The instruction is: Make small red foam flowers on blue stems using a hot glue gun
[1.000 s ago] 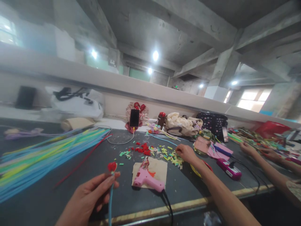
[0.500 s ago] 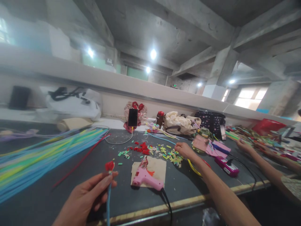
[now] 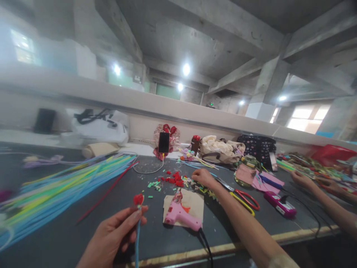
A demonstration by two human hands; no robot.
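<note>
My left hand [image 3: 118, 230] is closed in front of me, its thumb and fingers pinching a thin blue stem [image 3: 137, 238]. On top of the stem sits a small red piece [image 3: 138, 200], held upright. My right hand [image 3: 205, 178] reaches over the scattered bits, fingertips drawn together and pointing left. Whatever may lie in those fingertips is hidden. Close by its fingers are red pieces [image 3: 176, 178] and small yellow-green bits [image 3: 208, 191]. Between my hands, a pink glue gun [image 3: 182, 216] rests on a beige square [image 3: 196, 203].
Coloured stems [image 3: 83, 190] lie in a bundle at left, beside a red stem [image 3: 108, 191]. Scissors [image 3: 245, 197] lie under my right forearm. A phone [image 3: 163, 142], a jar [image 3: 245, 173] and a purple power strip [image 3: 279, 204] stand farther off. Another person's hand [image 3: 302, 180] works at right.
My right hand has moved left across the bits, from the yellow-green ones toward the red pieces. The scissors now show more fully. My left hand still holds the stem; the view has shifted slightly.
</note>
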